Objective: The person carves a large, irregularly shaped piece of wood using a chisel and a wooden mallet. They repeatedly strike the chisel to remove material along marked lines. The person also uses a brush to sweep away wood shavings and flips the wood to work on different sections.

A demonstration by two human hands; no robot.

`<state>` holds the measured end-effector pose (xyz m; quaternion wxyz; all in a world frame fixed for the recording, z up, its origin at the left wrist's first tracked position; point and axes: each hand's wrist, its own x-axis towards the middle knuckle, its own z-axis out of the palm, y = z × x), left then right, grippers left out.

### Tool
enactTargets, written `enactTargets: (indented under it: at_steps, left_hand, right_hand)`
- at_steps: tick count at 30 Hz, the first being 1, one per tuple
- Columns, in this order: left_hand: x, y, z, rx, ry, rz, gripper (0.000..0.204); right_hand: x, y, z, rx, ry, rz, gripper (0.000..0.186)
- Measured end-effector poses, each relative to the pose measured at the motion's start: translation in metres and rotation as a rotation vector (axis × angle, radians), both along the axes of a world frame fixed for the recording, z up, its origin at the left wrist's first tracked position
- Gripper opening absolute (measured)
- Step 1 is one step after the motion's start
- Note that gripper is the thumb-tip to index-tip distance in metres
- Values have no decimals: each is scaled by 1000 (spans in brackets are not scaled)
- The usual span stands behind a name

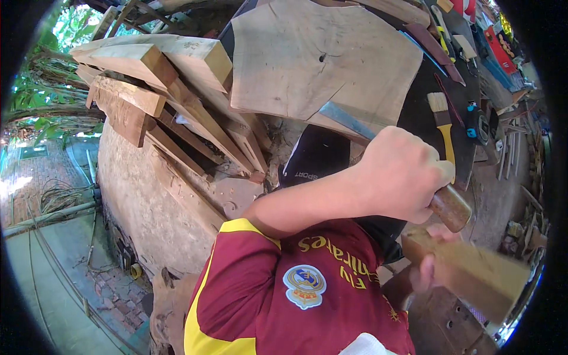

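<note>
My left hand [402, 171] is closed round the wooden handle of a chisel [349, 120]. Its flat blade lies at a slant over the near edge of a pale wooden board [284, 65], close to a dark crack in the grain; I cannot tell whether the tip cuts in. The round butt of the handle sticks out below my fist. Lower right, my right hand [427, 271] grips a thick squared wooden block [473, 275], smeared by motion. That block is just below the handle's butt, apart from it. Any handle on the block is hidden.
A paintbrush [442, 121] with a yellow handle and a blue tape measure [478, 122] lie on the dark surface at right. Several sawn timbers [201, 118] are stacked at left, beside a pale stone-like surface [133, 183]. More hand tools crowd the far right.
</note>
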<state>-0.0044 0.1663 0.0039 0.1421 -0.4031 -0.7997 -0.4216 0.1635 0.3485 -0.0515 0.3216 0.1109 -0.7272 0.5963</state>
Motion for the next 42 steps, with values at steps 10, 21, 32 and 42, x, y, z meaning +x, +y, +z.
enactTargets:
  at_steps: [10, 21, 32, 42]
  left_hand:
    - [-6, 0, -4, -49, -7, 25, 28]
    - [1, 4, -6, -24, 27, -10, 29]
    - [-9, -2, 9, 150, 16, -15, 29]
    - [-30, -9, 30, 272, -65, 84, 18]
  right_hand:
    - [-21, 8, -2, -239, -378, 153, 71]
    - [-6, -19, -36, -223, -134, -309, 82]
    - [-28, -3, -20, -339, 55, -581, 90]
    - [-38, 4, 16, -389, 167, -48, 74]
